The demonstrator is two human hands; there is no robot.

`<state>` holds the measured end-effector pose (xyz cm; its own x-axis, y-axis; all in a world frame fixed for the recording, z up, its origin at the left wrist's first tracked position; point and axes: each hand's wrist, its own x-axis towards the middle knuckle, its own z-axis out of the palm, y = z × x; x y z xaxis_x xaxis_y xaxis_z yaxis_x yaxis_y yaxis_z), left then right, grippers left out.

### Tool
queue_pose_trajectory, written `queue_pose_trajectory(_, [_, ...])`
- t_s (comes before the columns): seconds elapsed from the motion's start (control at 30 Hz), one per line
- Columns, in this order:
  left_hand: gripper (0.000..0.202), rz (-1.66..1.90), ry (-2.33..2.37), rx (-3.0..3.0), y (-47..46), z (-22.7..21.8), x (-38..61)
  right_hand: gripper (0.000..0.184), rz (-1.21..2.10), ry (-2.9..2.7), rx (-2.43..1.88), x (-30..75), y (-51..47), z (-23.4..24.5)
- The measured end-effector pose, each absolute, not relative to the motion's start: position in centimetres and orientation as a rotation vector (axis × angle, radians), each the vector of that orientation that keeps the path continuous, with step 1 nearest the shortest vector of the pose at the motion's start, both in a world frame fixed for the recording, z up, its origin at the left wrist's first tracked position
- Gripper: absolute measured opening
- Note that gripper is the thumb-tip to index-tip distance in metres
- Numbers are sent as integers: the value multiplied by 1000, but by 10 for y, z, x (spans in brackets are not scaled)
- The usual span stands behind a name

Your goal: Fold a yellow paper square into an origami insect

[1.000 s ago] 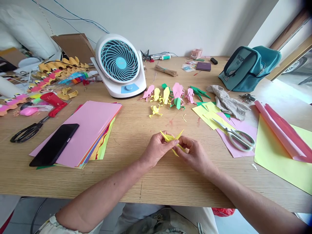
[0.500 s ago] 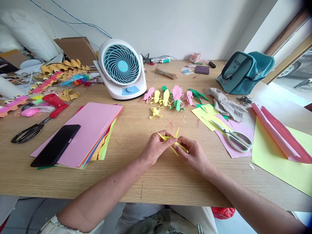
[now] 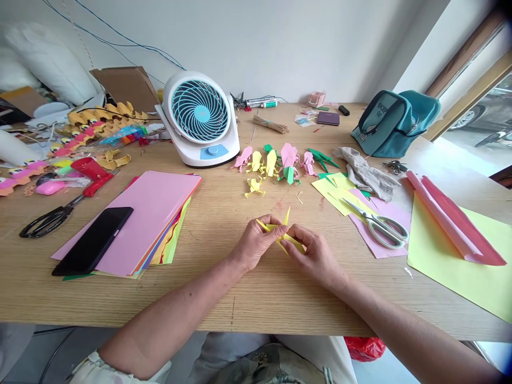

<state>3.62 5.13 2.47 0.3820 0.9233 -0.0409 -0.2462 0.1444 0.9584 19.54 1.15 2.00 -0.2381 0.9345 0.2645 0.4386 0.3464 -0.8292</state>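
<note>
Between both hands is a piece of folded yellow paper (image 3: 295, 244) with thin pointed ends sticking out up and to the left. My left hand (image 3: 256, 242) pinches it between thumb and fingers. My right hand (image 3: 314, 253) grips its right side, thumb below and fingers above. The fingers hide part of the folds. Just beyond the hands stands a group of folded paper frogs; a yellow frog (image 3: 255, 186) is the nearest, with a large pink one (image 3: 289, 154) and a green one (image 3: 288, 174) behind it.
Scissors (image 3: 386, 229) lie on pink and yellow paper at right, beside a grey cloth (image 3: 370, 173). On the left, a phone (image 3: 94, 240) rests on a stack of coloured paper (image 3: 160, 197). A white fan (image 3: 200, 117) and a teal bag (image 3: 394, 122) stand farther back.
The hands keep their hold on the yellow paper and have shifted only slightly, with the right fingers a little further over its folds. The camera view has moved slightly.
</note>
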Motion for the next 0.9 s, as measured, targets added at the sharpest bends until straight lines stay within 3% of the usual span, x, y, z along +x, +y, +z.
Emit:
queue_pose_trajectory(0.43, [43, 978, 818, 1026, 48, 24, 35, 42, 997, -1647, -1232, 187, 15, 19])
queue_pose_trajectory(0.9, [43, 858, 907, 1224, 52, 21, 35, 37, 930, -1683, -1190, 188, 14, 12])
